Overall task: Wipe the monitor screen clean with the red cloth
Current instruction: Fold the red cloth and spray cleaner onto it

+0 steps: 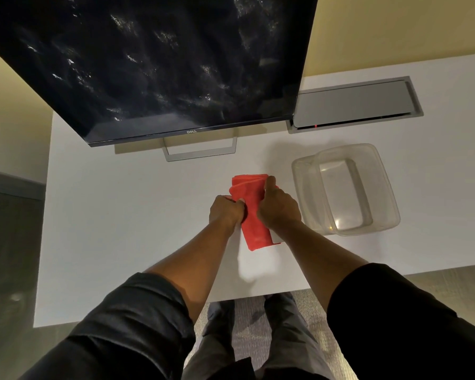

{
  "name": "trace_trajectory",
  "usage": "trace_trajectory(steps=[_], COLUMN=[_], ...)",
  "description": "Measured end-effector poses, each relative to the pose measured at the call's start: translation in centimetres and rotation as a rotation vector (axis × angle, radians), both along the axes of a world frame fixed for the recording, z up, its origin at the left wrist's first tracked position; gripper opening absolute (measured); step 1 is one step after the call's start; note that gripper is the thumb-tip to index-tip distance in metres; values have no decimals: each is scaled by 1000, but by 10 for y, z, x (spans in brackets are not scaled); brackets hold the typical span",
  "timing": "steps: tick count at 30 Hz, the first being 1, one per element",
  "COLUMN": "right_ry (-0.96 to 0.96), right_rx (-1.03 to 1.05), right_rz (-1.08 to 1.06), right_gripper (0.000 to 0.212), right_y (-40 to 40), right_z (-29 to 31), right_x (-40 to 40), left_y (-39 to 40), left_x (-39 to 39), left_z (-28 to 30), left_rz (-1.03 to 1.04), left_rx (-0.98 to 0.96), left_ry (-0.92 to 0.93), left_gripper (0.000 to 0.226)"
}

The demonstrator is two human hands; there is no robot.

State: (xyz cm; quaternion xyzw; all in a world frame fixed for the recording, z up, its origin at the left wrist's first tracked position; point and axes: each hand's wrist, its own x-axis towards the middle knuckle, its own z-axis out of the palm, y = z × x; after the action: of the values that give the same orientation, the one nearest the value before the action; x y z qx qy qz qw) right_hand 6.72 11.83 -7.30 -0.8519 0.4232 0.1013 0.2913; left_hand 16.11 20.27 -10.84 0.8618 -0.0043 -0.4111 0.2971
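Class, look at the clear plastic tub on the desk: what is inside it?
Inside the clear plastic tub sits a smaller clear container, leaning toward its right side. Both look empty, though glare on the plastic may hide any water or residue.

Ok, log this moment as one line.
stage: prep | left hand: grips red cloth | right hand: grips red cloth | cloth: folded, on table | monitor screen: smeared, untouched
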Motion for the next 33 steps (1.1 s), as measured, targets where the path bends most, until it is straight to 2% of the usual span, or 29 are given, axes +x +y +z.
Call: trace_trajectory(steps=[6, 11, 15, 20, 27, 29, 33], right_ry=[-132, -195, -244, -303, -380, -398, -395], right_rx=[-46, -15, 56, 92, 58, 43, -17], right_rz=[14, -6, -52, -138, -170, -181, -200], right_gripper=[41, 54, 64, 70, 71, 65, 33], right_y=[-2, -10, -17, -27, -50, -58, -68], right_z=[-3, 1, 11, 21, 25, 25, 19], right_x=[-3, -9, -12, -10, -15, -19, -24], left_y=[0, 0, -5, -25, -61, -71, -85], left_x=[-1, -1, -3, -14, -21, -22, -26], left_z=[4, -1, 18, 47, 62, 62, 62], left_rz=[9, 56, 57, -105, -354, -399, -446], left_rx=[21, 78, 42, -105, -299, -320, -316], left_ry=[2, -43, -95, -104, -173, -169, -139], left_gripper=[21, 45, 37, 23, 30, 32, 33])
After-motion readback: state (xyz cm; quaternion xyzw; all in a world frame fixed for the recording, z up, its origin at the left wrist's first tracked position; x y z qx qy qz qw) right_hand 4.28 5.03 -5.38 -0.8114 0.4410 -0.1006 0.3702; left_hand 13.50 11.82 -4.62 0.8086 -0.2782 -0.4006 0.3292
